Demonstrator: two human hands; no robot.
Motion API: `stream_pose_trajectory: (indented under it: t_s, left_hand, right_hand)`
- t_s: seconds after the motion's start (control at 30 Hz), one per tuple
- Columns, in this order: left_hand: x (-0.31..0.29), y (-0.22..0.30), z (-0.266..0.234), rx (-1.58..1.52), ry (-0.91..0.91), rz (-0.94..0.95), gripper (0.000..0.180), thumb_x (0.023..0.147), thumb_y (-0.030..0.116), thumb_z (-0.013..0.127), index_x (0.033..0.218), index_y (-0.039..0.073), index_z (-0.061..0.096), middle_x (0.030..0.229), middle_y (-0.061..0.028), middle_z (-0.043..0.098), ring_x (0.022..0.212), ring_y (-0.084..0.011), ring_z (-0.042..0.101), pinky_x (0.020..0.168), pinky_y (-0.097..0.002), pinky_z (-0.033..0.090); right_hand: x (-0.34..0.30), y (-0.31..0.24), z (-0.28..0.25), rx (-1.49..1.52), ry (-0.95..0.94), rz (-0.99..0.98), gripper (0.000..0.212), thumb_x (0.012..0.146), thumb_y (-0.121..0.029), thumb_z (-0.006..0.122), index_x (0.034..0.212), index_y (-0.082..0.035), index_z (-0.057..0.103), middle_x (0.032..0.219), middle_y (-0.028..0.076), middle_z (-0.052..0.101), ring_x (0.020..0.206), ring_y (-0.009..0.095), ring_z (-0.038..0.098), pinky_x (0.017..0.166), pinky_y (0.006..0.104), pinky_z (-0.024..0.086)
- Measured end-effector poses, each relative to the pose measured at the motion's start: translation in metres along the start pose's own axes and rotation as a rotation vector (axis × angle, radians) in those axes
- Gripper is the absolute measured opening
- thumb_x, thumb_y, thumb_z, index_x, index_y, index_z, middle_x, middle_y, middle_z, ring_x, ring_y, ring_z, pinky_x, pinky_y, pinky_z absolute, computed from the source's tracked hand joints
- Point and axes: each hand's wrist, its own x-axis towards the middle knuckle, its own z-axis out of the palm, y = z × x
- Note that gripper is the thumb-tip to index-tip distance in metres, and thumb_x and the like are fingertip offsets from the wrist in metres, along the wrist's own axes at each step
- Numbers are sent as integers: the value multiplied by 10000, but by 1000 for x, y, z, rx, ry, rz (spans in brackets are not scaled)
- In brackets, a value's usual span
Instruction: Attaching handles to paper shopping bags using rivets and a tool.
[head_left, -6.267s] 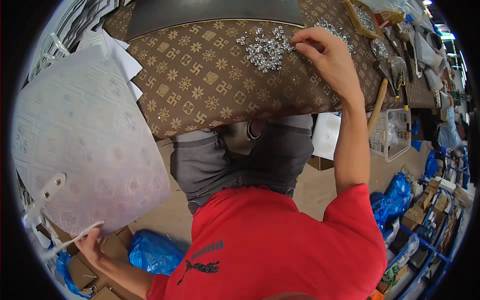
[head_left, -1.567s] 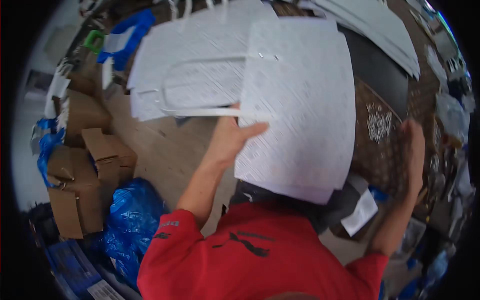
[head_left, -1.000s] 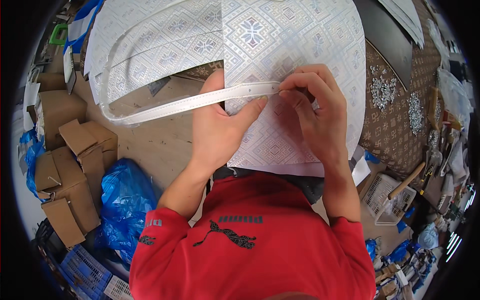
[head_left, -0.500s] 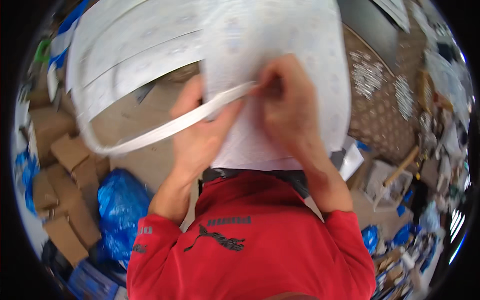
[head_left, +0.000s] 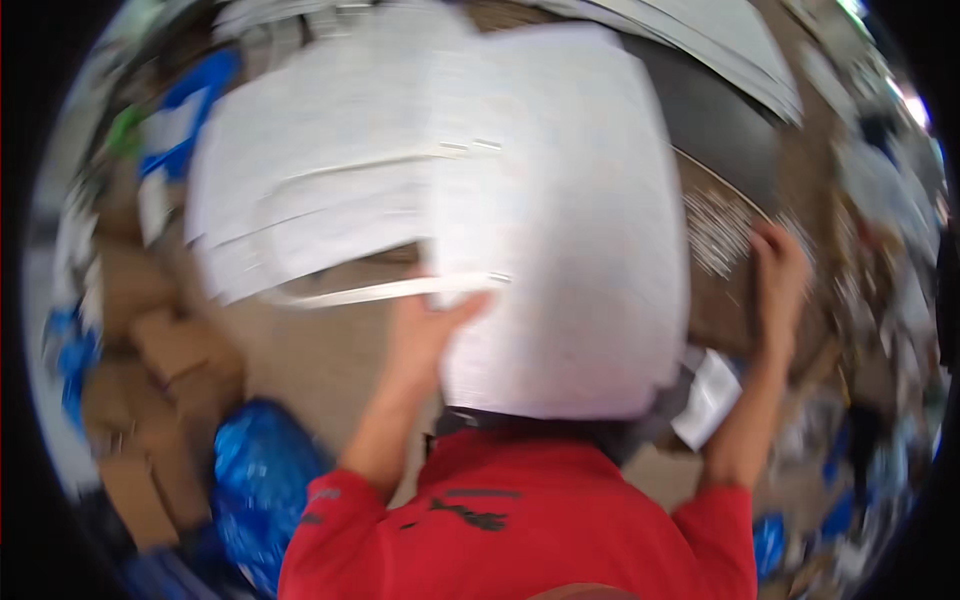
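A white strap (head_left: 350,294) curves in a loop off the left edge of a large white sheet (head_left: 570,220) that lies in front of me. Small shiny metal pieces (head_left: 487,146) sit at the strap's ends on the sheet. My left hand (head_left: 424,330) is closed at the sheet's left edge, thumb on top, gripping the lower strap end. Over to the right, my right hand (head_left: 782,285) is beside a pile of small metal pieces (head_left: 715,235), its fingertips drawn together at the pile's edge. Blur hides whether anything is between them.
More white sheets (head_left: 310,210) overlap at the left. A dark grey panel (head_left: 700,110) and stacked white sheets (head_left: 735,50) lie at the far right. Cardboard boxes (head_left: 185,365) and a blue plastic bag (head_left: 265,480) stand on the floor to my left.
My right hand has left the strap end on the sheet and moved right to the metal pieces. The left hand stays at the strap. The whole view has shifted.
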Motion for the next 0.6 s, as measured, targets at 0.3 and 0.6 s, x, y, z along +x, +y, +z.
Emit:
stream_pose_trajectory:
  t_s: [0.3, 0.6]
  left_hand:
    - [0, 11, 4, 135, -104, 172, 369, 848, 105, 823, 1160, -15, 668, 1055, -73, 722, 974, -152, 649, 879, -320, 528]
    - [-8, -2, 15, 419, 70, 407, 306, 832, 92, 822, 1098, 1, 702, 986, -93, 737, 928, -141, 659, 834, -318, 529]
  right_hand:
    - [8, -32, 5, 415, 15, 161, 82, 1018, -107, 611, 1044, -34, 635, 914, 70, 635, 819, 171, 580, 759, 300, 464]
    - [-38, -181, 64, 1025, -551, 264, 140, 899, 16, 732, 1032, 15, 688, 905, 50, 705, 800, 124, 642, 753, 265, 510]
